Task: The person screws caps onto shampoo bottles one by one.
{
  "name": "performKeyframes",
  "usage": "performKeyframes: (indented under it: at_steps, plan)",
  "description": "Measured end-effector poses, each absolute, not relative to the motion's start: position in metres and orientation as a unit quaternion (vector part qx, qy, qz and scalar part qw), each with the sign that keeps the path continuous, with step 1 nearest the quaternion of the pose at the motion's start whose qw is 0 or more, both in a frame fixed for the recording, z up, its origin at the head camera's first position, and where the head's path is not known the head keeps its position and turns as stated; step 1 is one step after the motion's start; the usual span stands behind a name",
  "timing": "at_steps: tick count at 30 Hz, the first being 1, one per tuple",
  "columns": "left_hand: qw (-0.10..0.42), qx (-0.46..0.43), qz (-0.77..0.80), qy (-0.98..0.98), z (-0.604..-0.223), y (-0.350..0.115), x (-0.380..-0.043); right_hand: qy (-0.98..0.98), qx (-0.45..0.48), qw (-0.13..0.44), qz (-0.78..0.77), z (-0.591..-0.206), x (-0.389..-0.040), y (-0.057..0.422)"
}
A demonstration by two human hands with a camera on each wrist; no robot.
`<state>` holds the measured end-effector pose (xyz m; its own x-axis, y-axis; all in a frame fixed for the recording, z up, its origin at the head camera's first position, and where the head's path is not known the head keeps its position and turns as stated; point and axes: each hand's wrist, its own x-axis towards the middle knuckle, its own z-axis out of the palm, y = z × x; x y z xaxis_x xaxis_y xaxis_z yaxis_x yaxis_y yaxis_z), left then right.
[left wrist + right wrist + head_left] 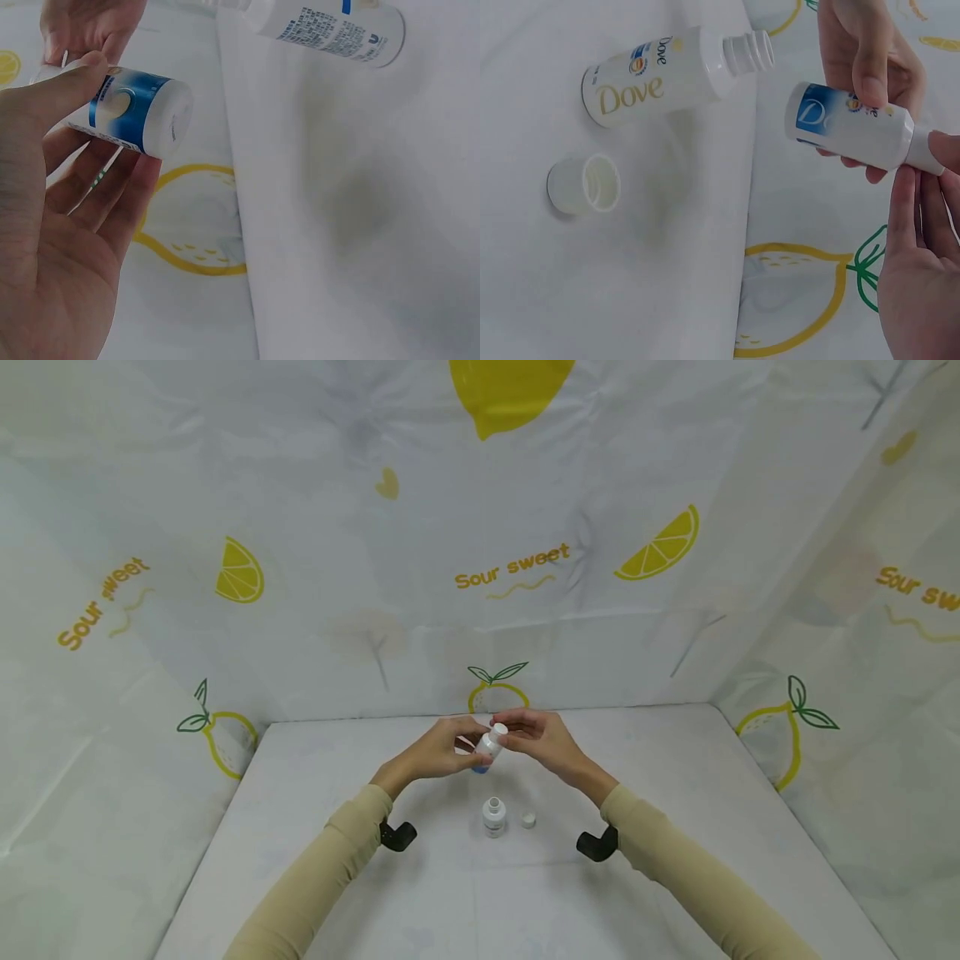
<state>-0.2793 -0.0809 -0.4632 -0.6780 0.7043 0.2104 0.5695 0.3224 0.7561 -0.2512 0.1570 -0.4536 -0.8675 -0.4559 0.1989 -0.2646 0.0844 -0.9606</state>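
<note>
Above the table, my left hand grips a small white and blue Dove bottle round its body, thumb on one side and fingers on the other. The bottle is tilted, with its neck end toward the right hand. My right hand pinches the white cap on that end between thumb and fingers. Below the hands, a second white Dove bottle stands upright on the table, its threaded mouth uncovered. A loose white cap lies just right of it, its hollow side showing in the right wrist view.
The white-covered table meets a white cloth backdrop with lemon prints behind and at both sides. Black curved pieces stick out at both wrists near the sleeves.
</note>
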Motion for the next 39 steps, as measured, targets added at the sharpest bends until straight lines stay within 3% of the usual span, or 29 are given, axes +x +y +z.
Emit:
performKeyframes:
  at_steps: [7,14,39]
  plan:
    - [0.099,0.391,0.426,0.809,-0.460,-0.081,-0.273,0.725,-0.291,0.113,-0.614,-0.456,-0.259,0.166]
    - [0.081,0.403,0.417,0.811,-0.466,-0.083,-0.278,0.731,-0.309,0.082,-0.603,-0.456,-0.258,0.164]
    - [0.041,0.373,0.403,0.834,-0.465,-0.075,-0.281,0.804,-0.137,-0.010,-0.578,-0.449,-0.251,0.143]
